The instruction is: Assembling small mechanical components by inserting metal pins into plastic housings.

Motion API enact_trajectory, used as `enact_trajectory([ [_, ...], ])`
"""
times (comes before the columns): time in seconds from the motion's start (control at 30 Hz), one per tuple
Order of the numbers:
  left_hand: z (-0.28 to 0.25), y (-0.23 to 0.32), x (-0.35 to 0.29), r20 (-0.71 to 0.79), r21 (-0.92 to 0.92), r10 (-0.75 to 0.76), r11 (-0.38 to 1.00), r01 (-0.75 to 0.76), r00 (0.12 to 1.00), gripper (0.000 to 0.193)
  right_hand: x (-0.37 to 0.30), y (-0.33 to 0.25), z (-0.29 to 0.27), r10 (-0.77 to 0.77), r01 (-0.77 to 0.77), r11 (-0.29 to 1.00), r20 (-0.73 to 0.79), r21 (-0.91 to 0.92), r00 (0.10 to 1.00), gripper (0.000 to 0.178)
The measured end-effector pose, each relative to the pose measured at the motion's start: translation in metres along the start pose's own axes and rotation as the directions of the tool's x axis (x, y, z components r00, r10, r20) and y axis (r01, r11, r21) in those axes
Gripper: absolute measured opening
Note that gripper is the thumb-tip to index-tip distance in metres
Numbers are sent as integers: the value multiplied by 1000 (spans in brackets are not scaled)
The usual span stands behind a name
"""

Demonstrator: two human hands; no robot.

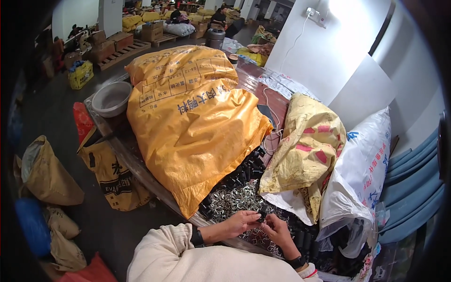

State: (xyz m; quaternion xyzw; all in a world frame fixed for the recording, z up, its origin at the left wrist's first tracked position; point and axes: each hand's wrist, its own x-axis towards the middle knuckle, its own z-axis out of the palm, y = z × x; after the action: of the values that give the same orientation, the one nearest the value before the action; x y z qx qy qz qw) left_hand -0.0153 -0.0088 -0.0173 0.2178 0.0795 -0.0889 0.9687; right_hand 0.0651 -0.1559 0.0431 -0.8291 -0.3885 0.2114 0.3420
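My left hand [240,223] and my right hand [278,229] meet over the near edge of the table. Between their fingertips is a small black part [261,215], pinched by both; its exact kind is too small to make out. Beneath and beyond them spreads a heap of small shiny metal clips or rings [232,199]. Several black pieces [251,164] lie at the far side of this heap, and more black pieces [307,239] lie to the right of my right hand.
A big orange woven sack [197,127] covers the table's left side, beside a grey bowl [112,99]. To the right stand a yellow sack [307,141] and an open-mouthed white sack [359,169]. A white cable [268,136] lies behind. Bags [115,174] hang or stand left.
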Motion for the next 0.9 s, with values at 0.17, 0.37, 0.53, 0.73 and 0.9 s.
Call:
enact_trajectory([
  [0.17,1,4,-3,-5,-43,-60,997,60,998,14,-1,6,0,95,-102,986,55,135,994,17],
  [0.37,0,3,2,-9,-70,-102,992,101,995,14,-1,16,11,53,-1,934,-136,358,989,13],
  [0.53,-4,2,2,13,-91,-40,995,41,999,15,2,15,14,-4,62,933,-162,355,987,12],
  [0.73,2,4,-6,31,-86,-61,994,63,998,17,-3,9,6,-209,228,973,-298,30,931,11],
  [0.9,16,7,-11,-25,-12,-50,999,50,998,13,-7,14,0,47,13,976,-269,219,962,13],
])
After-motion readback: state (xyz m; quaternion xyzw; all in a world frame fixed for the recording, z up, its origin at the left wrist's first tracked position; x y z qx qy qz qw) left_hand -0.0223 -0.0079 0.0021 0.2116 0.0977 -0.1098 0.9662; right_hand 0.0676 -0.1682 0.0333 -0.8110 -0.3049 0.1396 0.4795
